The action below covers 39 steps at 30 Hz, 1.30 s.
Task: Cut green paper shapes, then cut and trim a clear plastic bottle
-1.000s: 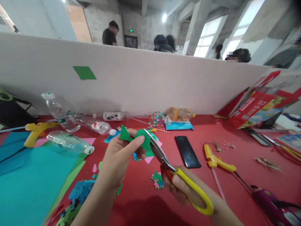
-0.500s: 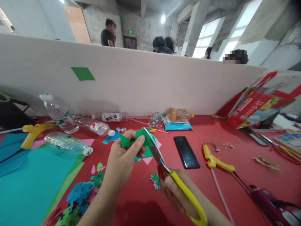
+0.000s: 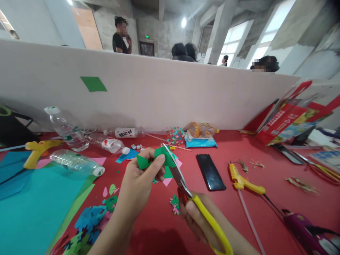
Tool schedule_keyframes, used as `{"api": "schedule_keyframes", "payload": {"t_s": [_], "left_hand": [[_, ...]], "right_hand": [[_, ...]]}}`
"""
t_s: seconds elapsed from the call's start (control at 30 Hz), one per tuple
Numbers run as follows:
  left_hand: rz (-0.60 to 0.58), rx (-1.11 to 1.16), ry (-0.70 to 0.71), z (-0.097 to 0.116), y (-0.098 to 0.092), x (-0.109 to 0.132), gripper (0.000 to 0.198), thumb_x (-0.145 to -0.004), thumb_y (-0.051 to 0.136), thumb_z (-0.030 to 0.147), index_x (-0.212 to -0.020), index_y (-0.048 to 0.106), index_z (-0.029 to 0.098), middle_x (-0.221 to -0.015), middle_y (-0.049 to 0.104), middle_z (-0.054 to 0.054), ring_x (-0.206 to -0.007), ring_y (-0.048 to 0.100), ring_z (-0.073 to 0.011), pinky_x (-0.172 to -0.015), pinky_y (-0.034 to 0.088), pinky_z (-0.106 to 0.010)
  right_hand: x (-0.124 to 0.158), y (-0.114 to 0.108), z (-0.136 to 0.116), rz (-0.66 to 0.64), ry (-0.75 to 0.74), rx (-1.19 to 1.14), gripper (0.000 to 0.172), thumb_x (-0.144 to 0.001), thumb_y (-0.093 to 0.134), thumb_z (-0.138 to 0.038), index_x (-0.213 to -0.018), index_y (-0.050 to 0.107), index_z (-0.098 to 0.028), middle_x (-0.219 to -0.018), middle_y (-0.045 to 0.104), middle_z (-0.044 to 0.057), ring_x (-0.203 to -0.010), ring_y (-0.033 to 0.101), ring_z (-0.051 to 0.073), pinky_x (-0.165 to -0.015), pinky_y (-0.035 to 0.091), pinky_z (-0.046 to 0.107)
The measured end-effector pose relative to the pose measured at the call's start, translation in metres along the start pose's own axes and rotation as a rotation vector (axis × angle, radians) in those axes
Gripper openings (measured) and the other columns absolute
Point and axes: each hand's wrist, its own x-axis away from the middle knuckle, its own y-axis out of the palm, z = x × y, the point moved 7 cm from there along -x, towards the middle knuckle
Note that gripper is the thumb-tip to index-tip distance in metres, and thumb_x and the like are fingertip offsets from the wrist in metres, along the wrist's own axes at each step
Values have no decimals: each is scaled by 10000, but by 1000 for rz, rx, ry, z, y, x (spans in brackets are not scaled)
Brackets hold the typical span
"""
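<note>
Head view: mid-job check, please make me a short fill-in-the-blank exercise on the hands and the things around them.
1. The left hand holds a cut piece of ____ paper.
2. The right hand grips metal-bladed scissors, whose large handle loop is ____.
3. The black rectangular phone lies on a ____ tabletop.
4. In the picture, the yellow plastic glue gun nearest the phone lies to the phone's ____.

Missing words: green; yellow; red; right.

A phone [image 3: 211,172] lies on the desk [image 3: 236,145] right of the hands [image 3: 140,177], bottles [image 3: 77,163] to their left, a partition [image 3: 159,94] beyond.
</note>
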Motion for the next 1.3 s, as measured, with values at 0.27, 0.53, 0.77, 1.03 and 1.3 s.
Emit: {"api": "schedule_keyframes", "payload": {"t_s": [0.27,0.53,0.77,1.03,1.3], "left_hand": [[-5,20,-13,-1,-3,0,194,-882,633,261,-705,582,201,-574,584,58,-536,539,-94,-553,447,-203],[-60,36,-18,-1,-4,0,184,-899,629,267,-727,594,212,-584,581,69,-546,538,-76,-555,439,-181],[-78,91,-63,-1,-7,-3,163,-876,650,253,-725,607,207,-586,589,60,-527,534,-77,-528,440,-183],[-15,350,-231,-19,-1,-1,196,-790,739,296,-671,645,171,-585,617,15,-532,545,-100,-533,464,-215],[-2,356,-147,0,1,-2,84,-786,708,229,-749,649,184,-644,658,22,-521,581,-83,-499,461,-172]], "right_hand": [[-4,-6,-17,30,-17,80,623,-836,353,-839,-693,331,-233,-625,362,-38,-548,320,107,-469,238,237],[-3,-8,-22,2,-28,84,632,-833,377,-834,-651,301,-234,-615,316,-41,-554,298,109,-457,229,234],[-1,-10,-29,-2,-18,98,645,-806,403,-853,-657,339,-229,-601,328,-42,-547,321,108,-466,261,237],[-7,-8,-25,35,-49,118,692,-757,352,-908,-625,302,-231,-606,287,-45,-544,285,104,-463,236,240],[-4,-13,-23,78,-6,77,638,-784,462,-843,-671,401,-218,-602,329,-59,-529,296,92,-452,236,220]]}}
